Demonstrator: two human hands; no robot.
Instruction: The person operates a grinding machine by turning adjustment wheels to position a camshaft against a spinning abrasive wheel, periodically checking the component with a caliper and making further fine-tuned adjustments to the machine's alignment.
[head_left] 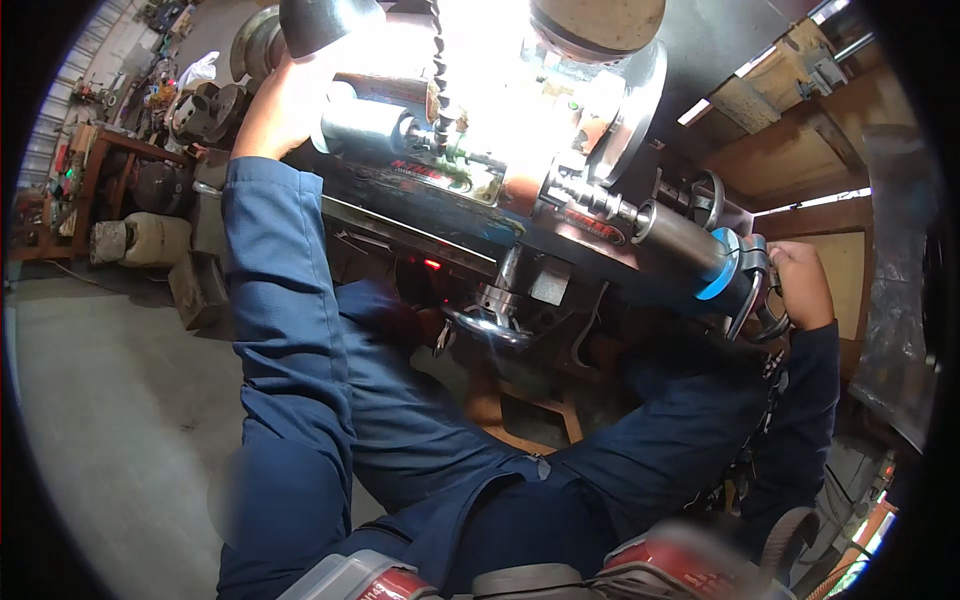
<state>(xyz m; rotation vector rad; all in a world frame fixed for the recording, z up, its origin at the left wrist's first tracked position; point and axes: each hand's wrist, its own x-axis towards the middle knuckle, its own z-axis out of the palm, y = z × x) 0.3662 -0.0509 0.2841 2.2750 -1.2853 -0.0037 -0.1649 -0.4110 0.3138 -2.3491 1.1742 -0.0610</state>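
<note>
My left hand (285, 110) reaches to the upper left of the machine, just under a dark lamp shade (318, 25). Glare and the shade hide its fingers. Beside it lies a shiny metal cylinder (365, 127) on the machine bed. On the right, my right hand (800, 280) has its fingers curled round a metal handle (755, 262) at the end of a grey spindle housing (685, 240) with a blue ring (722, 268). Between the two ends runs a thin stepped shaft (480, 157), partly washed out by bright light.
A wheel guard (640, 110) stands behind the shaft. Below the bed, a chrome handwheel (490, 325) sticks out toward my knees. A flexible lamp arm (439, 70) hangs in front. Wooden boards (840, 240) and a plastic sheet (895, 290) stand right; a wooden bench (105, 190) is left.
</note>
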